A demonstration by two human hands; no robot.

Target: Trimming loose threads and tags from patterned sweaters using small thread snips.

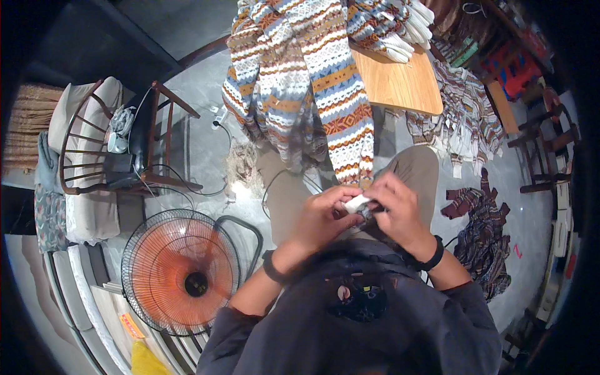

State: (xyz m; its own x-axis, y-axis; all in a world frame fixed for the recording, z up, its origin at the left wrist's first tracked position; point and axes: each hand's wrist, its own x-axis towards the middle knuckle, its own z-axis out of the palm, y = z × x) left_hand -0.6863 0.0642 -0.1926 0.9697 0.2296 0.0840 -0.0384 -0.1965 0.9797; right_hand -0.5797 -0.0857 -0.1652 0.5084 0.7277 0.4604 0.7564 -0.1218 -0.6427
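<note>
A patterned knit sweater [337, 93] in white, blue, rust and ochre bands hangs off the wooden table toward my lap. One of its sleeves runs down to my hands, where a white knit cuff [357, 203] is bunched. My left hand [328, 215] pinches this cuff from the left with thumb and fingers. From the other side my right hand [393, 206] grips the same end of the sleeve, its fingers slightly blurred. Whatever lies between the fingertips is too small to make out.
More folded sweaters [398, 28] lie on the wooden tabletop [398, 84]. Knit garments [459, 112] and a dark knit heap [485, 239] cover the floor at right. An orange-bladed floor fan [183, 272] stands at left, near a wooden chair [84, 150] and a cable [229, 136].
</note>
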